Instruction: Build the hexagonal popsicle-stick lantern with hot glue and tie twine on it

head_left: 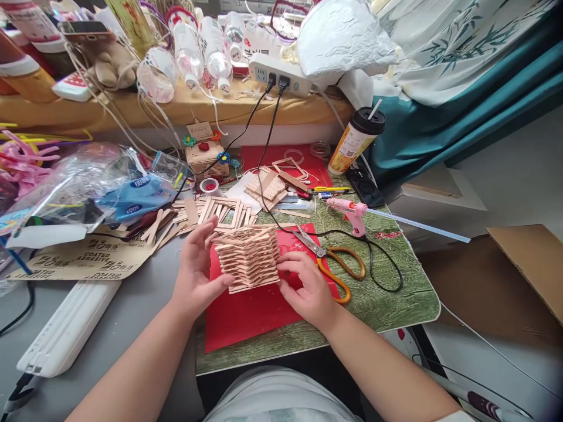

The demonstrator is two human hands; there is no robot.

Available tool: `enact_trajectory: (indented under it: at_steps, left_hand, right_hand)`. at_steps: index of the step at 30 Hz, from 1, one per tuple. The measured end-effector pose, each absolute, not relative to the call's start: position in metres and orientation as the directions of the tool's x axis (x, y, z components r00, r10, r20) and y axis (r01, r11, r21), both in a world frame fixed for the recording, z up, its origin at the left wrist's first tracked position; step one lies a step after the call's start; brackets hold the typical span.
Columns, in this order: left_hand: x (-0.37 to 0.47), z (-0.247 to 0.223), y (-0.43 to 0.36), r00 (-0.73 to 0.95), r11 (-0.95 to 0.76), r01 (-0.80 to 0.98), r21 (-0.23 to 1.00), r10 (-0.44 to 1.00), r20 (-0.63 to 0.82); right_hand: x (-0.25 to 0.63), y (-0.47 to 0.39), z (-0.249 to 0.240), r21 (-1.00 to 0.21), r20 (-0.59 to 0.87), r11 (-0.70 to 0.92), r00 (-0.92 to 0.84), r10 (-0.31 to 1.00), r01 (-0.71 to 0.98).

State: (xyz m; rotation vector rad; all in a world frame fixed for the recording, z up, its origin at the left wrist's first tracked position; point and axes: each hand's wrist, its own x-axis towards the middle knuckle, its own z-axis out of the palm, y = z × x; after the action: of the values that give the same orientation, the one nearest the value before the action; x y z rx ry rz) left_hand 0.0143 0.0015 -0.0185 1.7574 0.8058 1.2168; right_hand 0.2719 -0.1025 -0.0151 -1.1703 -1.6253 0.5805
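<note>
A box-like stack of wooden craft sticks (247, 259) is held above a red sheet (250, 316) in the middle of the table. My left hand (197, 272) is at its left side, thumb on the front lower edge and fingers raised behind the left corner. At the right side, my right hand (305, 287) pinches the stack's edge between thumb and fingers. Orange-handled scissors (336, 261) lie open just right of my right hand. Beyond the stack are loose sticks and stick frames (224, 212).
A pink glue gun (352, 214) with its black cord lies at the right, near a drink cup (357, 139). A small stick box (206, 157) stands at the back. Plastic bags (83, 187) crowd the left; a power strip (281, 75) sits on the shelf.
</note>
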Motion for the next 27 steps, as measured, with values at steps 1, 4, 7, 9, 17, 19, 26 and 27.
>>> enact_trajectory:
  at_steps: [1,4,7,9,17,19,26,27]
  left_hand:
    - [0.015,-0.018,0.001,0.308,-0.396,0.028,0.918,0.877,0.369]
    - [0.019,-0.016,0.000,0.271,-0.219,-0.027,0.975,0.937,0.218]
    - [0.022,-0.016,-0.002,0.265,-0.059,-0.068,0.996,0.961,0.075]
    - [0.023,-0.016,-0.001,0.286,0.033,-0.100,0.994,0.958,-0.003]
    - [0.028,-0.019,0.005,0.230,0.123,-0.258,0.958,0.971,-0.063]
    - [0.030,-0.017,0.006,0.209,0.136,-0.302,0.943,0.975,-0.074]
    - [0.030,-0.013,0.009,0.149,0.147,-0.444,0.884,0.985,-0.089]
    - [0.029,-0.013,0.010,0.138,0.136,-0.450,0.882,0.987,-0.082]
  right_hand:
    - [0.272,-0.102,-0.015,-0.817,0.448,0.420,-0.025,0.894,0.395]
    - [0.272,-0.102,-0.015,-0.813,0.458,0.442,-0.054,0.888,0.378]
    - [0.271,-0.103,-0.013,-0.804,0.463,0.456,-0.079,0.883,0.380]
    - [0.269,-0.103,-0.012,-0.809,0.467,0.464,-0.084,0.880,0.361]
    - [0.271,-0.106,-0.017,-0.829,0.504,0.493,-0.028,0.863,0.265]
    - [0.273,-0.106,-0.020,-0.833,0.509,0.496,-0.012,0.861,0.244]
    - [0.271,-0.100,-0.028,-0.880,0.428,0.398,0.070,0.901,0.260]
    - [0.270,-0.100,-0.030,-0.886,0.420,0.390,0.076,0.904,0.251]
